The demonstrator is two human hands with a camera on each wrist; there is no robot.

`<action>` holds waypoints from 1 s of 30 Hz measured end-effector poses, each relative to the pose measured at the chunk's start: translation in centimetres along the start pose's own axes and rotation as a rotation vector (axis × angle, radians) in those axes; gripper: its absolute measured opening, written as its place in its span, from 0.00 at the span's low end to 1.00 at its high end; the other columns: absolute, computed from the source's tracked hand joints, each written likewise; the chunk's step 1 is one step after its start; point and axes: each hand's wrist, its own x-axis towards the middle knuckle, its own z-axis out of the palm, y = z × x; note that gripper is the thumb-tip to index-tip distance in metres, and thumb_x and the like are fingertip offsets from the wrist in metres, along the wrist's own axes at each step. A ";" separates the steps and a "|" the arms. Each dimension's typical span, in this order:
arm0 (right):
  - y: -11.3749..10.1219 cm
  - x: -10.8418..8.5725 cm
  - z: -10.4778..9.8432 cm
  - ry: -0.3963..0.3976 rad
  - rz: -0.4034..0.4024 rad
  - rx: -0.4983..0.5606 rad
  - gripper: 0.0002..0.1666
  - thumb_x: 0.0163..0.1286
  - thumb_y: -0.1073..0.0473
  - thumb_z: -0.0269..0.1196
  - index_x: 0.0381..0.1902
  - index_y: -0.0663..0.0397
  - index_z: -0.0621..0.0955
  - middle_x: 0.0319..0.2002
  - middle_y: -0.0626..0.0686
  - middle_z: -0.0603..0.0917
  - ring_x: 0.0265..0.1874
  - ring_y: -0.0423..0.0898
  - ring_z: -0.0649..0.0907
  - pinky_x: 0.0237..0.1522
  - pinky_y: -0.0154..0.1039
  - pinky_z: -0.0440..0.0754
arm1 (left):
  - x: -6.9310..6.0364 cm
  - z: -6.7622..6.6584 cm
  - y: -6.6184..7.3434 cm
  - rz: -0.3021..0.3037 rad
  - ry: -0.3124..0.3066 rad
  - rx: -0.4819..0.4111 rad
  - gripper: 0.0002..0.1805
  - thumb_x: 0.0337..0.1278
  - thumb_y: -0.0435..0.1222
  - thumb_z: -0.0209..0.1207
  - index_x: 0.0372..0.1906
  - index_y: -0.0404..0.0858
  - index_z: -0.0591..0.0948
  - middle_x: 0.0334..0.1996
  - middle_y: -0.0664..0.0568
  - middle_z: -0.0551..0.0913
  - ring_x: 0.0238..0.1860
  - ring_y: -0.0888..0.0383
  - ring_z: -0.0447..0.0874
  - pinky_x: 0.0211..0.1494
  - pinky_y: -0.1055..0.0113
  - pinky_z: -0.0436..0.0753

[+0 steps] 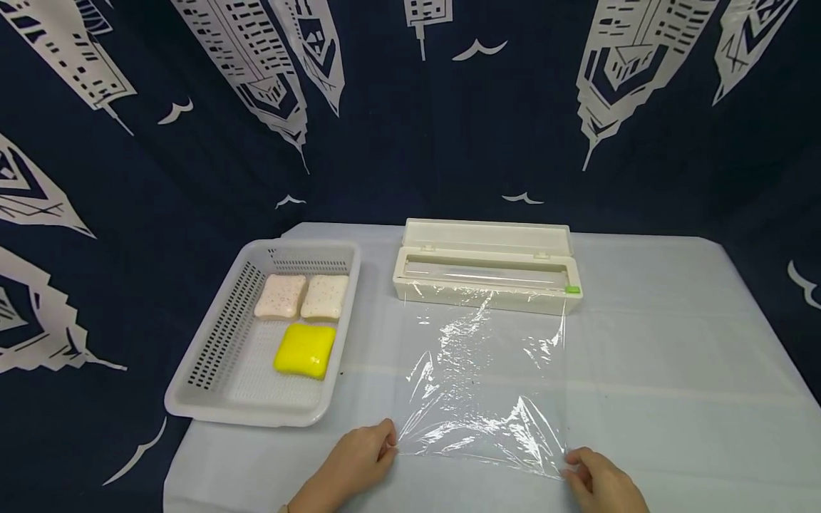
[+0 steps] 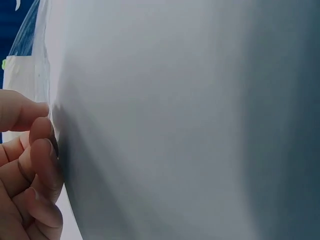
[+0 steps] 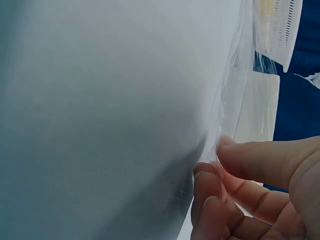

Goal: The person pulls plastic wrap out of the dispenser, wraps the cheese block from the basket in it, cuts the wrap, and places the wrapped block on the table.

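On the left of the tabletop [image 1: 673, 356] is a white basket [image 1: 256, 415] with two pale, speckled blocks [image 1: 280, 296] at its far end and a yellow block [image 1: 305, 350] nearer. Just right of the basket's near end, the left hand [image 1: 360, 457] pinches the near left corner of the clear wrap [image 1: 481, 377] with its thumb and fingers. The wrap runs from the open long box [image 1: 487, 236] on the far side to the two hands on the near side. It has shiny wrinkles, so I think a slow, even pull with both hands would make it smoother. A green piece [image 1: 573, 289] sits at the box's right end. On the right, the right hand [image 1: 606, 481] pinches the other near corner. That corner looks a bit nearer than the left one, so lining both up should help stop the wrap going crooked or tearing.
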 end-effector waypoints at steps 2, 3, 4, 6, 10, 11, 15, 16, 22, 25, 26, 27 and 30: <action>0.0 0.1 0.0 0.002 0.004 -0.003 0.11 0.59 0.63 0.70 0.39 0.60 0.82 0.21 0.45 0.74 0.17 0.37 0.69 0.20 0.30 0.68 | 0.0 0.0 0.0 -0.012 0.000 0.003 0.07 0.54 0.32 0.64 0.31 0.44 0.76 0.15 0.67 0.67 0.16 0.73 0.59 0.21 0.79 0.64; -0.1 0.1 0.0 0.000 0.009 -0.006 0.12 0.59 0.63 0.70 0.40 0.60 0.82 0.21 0.45 0.74 0.17 0.37 0.69 0.20 0.30 0.67 | 0.0 0.0 0.0 -0.018 0.000 0.003 0.08 0.54 0.33 0.65 0.31 0.44 0.76 0.16 0.67 0.67 0.17 0.73 0.59 0.21 0.79 0.64; -0.1 0.1 0.1 -0.001 0.011 -0.006 0.12 0.59 0.63 0.70 0.40 0.60 0.82 0.21 0.45 0.74 0.18 0.37 0.69 0.20 0.30 0.67 | 0.0 0.0 0.0 -0.022 0.002 0.004 0.08 0.54 0.33 0.65 0.31 0.44 0.76 0.16 0.67 0.67 0.17 0.73 0.59 0.21 0.79 0.64; -0.2 0.2 0.1 0.002 0.014 -0.011 0.13 0.58 0.63 0.70 0.40 0.60 0.82 0.21 0.45 0.74 0.18 0.38 0.69 0.20 0.30 0.67 | 0.1 0.0 0.0 -0.025 0.007 0.009 0.08 0.54 0.33 0.65 0.31 0.44 0.76 0.16 0.66 0.67 0.17 0.73 0.59 0.21 0.78 0.64; -0.3 0.2 0.1 0.005 0.008 -0.013 0.13 0.58 0.62 0.71 0.40 0.60 0.82 0.22 0.44 0.74 0.18 0.37 0.69 0.21 0.31 0.67 | 0.1 -0.1 0.1 -0.023 0.024 0.023 0.08 0.54 0.34 0.65 0.31 0.44 0.76 0.15 0.66 0.67 0.17 0.73 0.59 0.21 0.78 0.63; -0.3 0.3 0.1 0.008 0.003 -0.015 0.13 0.58 0.63 0.71 0.39 0.60 0.82 0.22 0.44 0.74 0.18 0.37 0.69 0.21 0.31 0.67 | 0.1 -0.1 0.1 -0.025 0.031 0.027 0.08 0.54 0.34 0.65 0.31 0.44 0.76 0.16 0.66 0.67 0.17 0.72 0.59 0.21 0.78 0.63; -0.3 0.3 0.2 0.007 0.002 -0.020 0.13 0.57 0.63 0.71 0.39 0.60 0.81 0.21 0.44 0.73 0.18 0.36 0.68 0.21 0.31 0.66 | 0.1 -0.7 0.5 -0.058 0.083 0.010 0.07 0.54 0.34 0.65 0.33 0.43 0.77 0.16 0.66 0.67 0.18 0.72 0.60 0.22 0.78 0.65; -0.4 0.4 0.3 0.006 -0.004 -0.020 0.13 0.57 0.63 0.71 0.39 0.61 0.81 0.21 0.44 0.73 0.18 0.37 0.68 0.21 0.31 0.66 | 0.1 -1.0 0.6 -0.067 0.107 0.006 0.07 0.54 0.34 0.66 0.34 0.43 0.77 0.17 0.66 0.68 0.18 0.72 0.60 0.22 0.77 0.66; -0.7 0.7 0.4 -0.015 -0.005 -0.027 0.15 0.56 0.63 0.71 0.40 0.63 0.80 0.20 0.44 0.73 0.18 0.38 0.69 0.21 0.31 0.67 | 0.2 -3.8 1.7 -0.071 0.283 -0.043 0.09 0.52 0.32 0.67 0.36 0.40 0.78 0.20 0.64 0.71 0.22 0.73 0.65 0.25 0.78 0.71; -0.5 0.9 0.4 -0.035 0.007 -0.020 0.15 0.57 0.63 0.71 0.41 0.62 0.80 0.20 0.44 0.73 0.18 0.39 0.70 0.21 0.32 0.67 | 0.3 -5.5 2.3 -0.065 0.362 -0.081 0.09 0.52 0.31 0.68 0.36 0.39 0.79 0.23 0.63 0.74 0.24 0.72 0.68 0.27 0.78 0.74; -0.4 1.0 0.4 -0.043 0.011 -0.018 0.15 0.57 0.63 0.70 0.41 0.62 0.80 0.21 0.44 0.74 0.19 0.39 0.71 0.21 0.32 0.67 | 0.4 -6.2 2.5 -0.071 0.388 -0.096 0.09 0.53 0.31 0.68 0.37 0.39 0.79 0.23 0.63 0.75 0.25 0.72 0.69 0.28 0.78 0.75; -0.3 1.1 0.4 -0.053 0.020 -0.017 0.16 0.57 0.62 0.70 0.42 0.63 0.80 0.21 0.44 0.74 0.19 0.39 0.71 0.22 0.33 0.68 | 0.5 -6.8 2.6 -0.080 0.418 -0.110 0.10 0.53 0.31 0.68 0.37 0.39 0.79 0.24 0.62 0.76 0.26 0.71 0.70 0.28 0.77 0.76; 0.1 1.3 0.5 -0.079 0.036 -0.014 0.17 0.57 0.62 0.70 0.43 0.64 0.79 0.21 0.44 0.76 0.20 0.41 0.73 0.23 0.35 0.70 | 0.9 -9.0 2.6 -0.113 0.516 -0.146 0.09 0.54 0.30 0.68 0.39 0.38 0.80 0.27 0.59 0.80 0.28 0.68 0.75 0.30 0.74 0.78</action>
